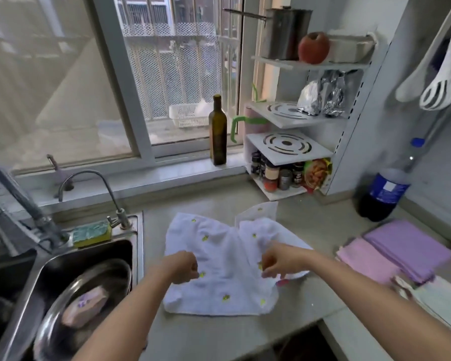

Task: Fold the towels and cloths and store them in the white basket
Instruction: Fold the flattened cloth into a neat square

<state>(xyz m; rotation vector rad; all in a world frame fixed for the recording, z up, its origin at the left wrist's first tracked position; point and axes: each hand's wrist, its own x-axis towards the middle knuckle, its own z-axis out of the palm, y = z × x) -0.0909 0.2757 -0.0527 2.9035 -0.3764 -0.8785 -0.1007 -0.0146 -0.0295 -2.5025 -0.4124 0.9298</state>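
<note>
A white towel (220, 259) with small yellow-green prints lies rumpled on the grey counter (310, 225) in the middle of the view. My left hand (185, 267) is curled over the towel's left side and seems to pinch the fabric. My right hand (276, 261) pinches the cloth near its right side, fingers pointing down. Two folded cloths, one purple (406, 246) and one pink (365, 259), lie on the counter to the right. The white basket on the counter is not in view.
A steel sink (63, 282) with a metal bowl sits at the left, a sponge (91, 233) on its rim beside the taps. A dark glass bottle (217, 131) stands on the sill. A white spice shelf (292, 149) and a cola bottle (385, 188) stand at the back right.
</note>
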